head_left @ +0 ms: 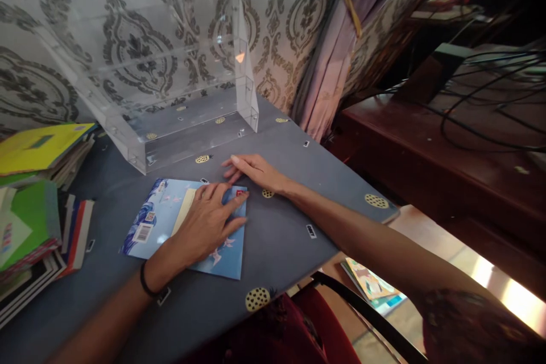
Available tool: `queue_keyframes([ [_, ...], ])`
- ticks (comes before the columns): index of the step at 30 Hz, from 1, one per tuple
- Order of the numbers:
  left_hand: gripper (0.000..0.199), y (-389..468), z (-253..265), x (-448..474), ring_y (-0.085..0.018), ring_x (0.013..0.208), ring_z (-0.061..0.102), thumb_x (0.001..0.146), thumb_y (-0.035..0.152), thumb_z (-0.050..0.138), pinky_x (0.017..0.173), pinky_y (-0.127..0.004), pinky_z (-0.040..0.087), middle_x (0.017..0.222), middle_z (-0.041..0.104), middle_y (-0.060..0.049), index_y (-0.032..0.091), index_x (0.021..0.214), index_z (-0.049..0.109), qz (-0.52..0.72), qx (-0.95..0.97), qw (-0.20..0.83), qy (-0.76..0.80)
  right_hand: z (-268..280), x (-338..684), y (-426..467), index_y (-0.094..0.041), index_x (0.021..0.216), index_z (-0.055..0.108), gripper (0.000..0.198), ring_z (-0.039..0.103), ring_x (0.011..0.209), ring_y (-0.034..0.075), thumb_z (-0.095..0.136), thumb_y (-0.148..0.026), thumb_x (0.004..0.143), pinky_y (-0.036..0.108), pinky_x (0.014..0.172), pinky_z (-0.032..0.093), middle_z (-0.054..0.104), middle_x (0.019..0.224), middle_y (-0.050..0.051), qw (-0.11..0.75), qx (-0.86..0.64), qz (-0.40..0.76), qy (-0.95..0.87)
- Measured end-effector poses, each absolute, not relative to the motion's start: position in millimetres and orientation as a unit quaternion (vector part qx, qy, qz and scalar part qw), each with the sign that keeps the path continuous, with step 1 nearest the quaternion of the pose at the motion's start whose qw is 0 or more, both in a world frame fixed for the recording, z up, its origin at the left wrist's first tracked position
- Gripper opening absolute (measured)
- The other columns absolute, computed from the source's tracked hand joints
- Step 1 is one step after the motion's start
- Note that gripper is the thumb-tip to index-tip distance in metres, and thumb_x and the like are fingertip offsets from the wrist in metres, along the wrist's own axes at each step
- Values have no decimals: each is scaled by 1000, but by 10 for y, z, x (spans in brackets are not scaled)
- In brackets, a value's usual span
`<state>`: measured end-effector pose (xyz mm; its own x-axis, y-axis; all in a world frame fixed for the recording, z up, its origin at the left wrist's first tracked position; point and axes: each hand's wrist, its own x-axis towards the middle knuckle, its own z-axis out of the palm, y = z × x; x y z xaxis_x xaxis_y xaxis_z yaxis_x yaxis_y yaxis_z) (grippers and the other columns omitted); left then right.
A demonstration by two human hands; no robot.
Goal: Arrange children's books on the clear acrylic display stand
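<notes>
Left grip (pixel 205 216) rests palm-down on a blue book (pixel 164 219), fingers apart & pressed flat, not clamped. Book lies flat on the grey desk (pixel 273 244), directly under that grip, w/ barcode (pixel 143 232) & QR code (pixel 150 216) off to the grip's left. Black band (pixel 145 280) rings the wrist behind it. Right grip (pixel 249 169), fingers loosely bent & a little apart, sits just past the left grip's fingertips, nr the book's top edge; contact w/ the book hard to tell. Dark patterned sleeve (pixel 469 318) covers the upper part of that arm.

Beyond both grips, a clear rack (pixel 246 85) stands upright nr patterned wallpaper (pixel 140 45). Well left of the left grip, piled books (pixel 32 222), incl. a yellow one (pixel 38 148) on the pile farther back. Past the right grip, a pinkish curtain (pixel 326 62) w/ yellow tie (pixel 351 8); farther right, a dark red cabinet (pixel 392 136) topped w/ tangled black cables (pixel 490 82). Below desk level, under the right forearm, more books (pixel 373 281) lie stacked, colorful cover up.
</notes>
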<state>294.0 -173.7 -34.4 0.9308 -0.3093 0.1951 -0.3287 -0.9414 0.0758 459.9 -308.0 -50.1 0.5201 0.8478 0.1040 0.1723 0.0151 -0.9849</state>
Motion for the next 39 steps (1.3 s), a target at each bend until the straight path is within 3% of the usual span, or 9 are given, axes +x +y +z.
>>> queue_keyframes([
  [4, 58, -1729, -342, 2897, -34, 129, 48, 99, 57, 52, 111, -56, 41, 139, 52, -16, 22, 145, 54, 85, 980, 56, -173, -511, 4601, -3083, -13, 112, 72, 74, 75, 84, 20, 48, -80, 90, 35, 84, 58, 77, 99, 12, 588, -640, 285, -404],
  [10, 57, -1796, -365, 2778, -38, 139, 46, 100, 54, 52, 113, -64, 39, 148, 51, -19, 22, 146, 52, 77, 982, 46, -164, -511, 4585, -3098, -12, 108, 73, 78, 74, 84, 20, 51, -84, 85, 34, 83, 58, 77, 96, 12, 596, -631, 283, -408],
  [15, 78, -1790, -388, 2596, -37, 152, 32, 94, 68, 51, 118, -65, 32, 161, 40, -21, 17, 153, 41, 57, 972, 59, -220, -487, 4552, -3111, -12, 106, 73, 76, 74, 84, 20, 51, -82, 87, 34, 81, 59, 77, 97, 12, 583, -641, 276, -417],
  [20, 78, -1797, -427, 2531, -37, 153, 31, 95, 66, 51, 119, -66, 29, 162, 39, -21, 16, 154, 40, 67, 973, 51, -214, -468, 4530, -3120, -14, 107, 73, 72, 74, 86, 20, 49, -79, 90, 34, 83, 58, 77, 100, 11, 565, -657, 270, -421],
  [25, 95, -1679, -347, 2434, -37, 152, 32, 87, 78, 51, 120, -64, 29, 160, 43, -21, 13, 154, 38, 48, 960, 61, -270, -459, 4509, -3135, -14, 106, 73, 67, 74, 88, 21, 51, -75, 92, 35, 84, 58, 77, 98, 10, 556, -658, 264, -433],
  [32, 79, -1457, -431, 2256, -38, 143, 48, 91, 70, 54, 116, -59, 40, 150, 55, -21, 12, 145, 49, 104, 957, -4, -269, -385, 4445, -3157, -20, 104, 77, 50, 71, 94, 22, 51, -62, 98, 33, 85, 53, 77, 100, 4, 473, -699, 219, -490],
  [36, 75, -1506, -487, 2195, -44, 137, 53, 94, 67, 53, 109, -60, 47, 141, 61, -24, 7, 139, 54, 164, 944, -58, -279, -392, 4428, -3134, -21, 105, 78, 43, 70, 91, 21, 52, -55, 100, 33, 83, 52, 77, 100, 6, 447, -700, 208, -517],
  [39, 65, -1545, -414, 2192, -42, 123, 65, 100, 58, 49, 99, -55, 56, 128, 69, -25, 3, 132, 59, 206, 928, -89, -297, -415, 4424, -3113, -20, 102, 78, 43, 69, 94, 22, 51, -54, 100, 36, 87, 52, 77, 100, 8, 446, -693, 200, -530],
])
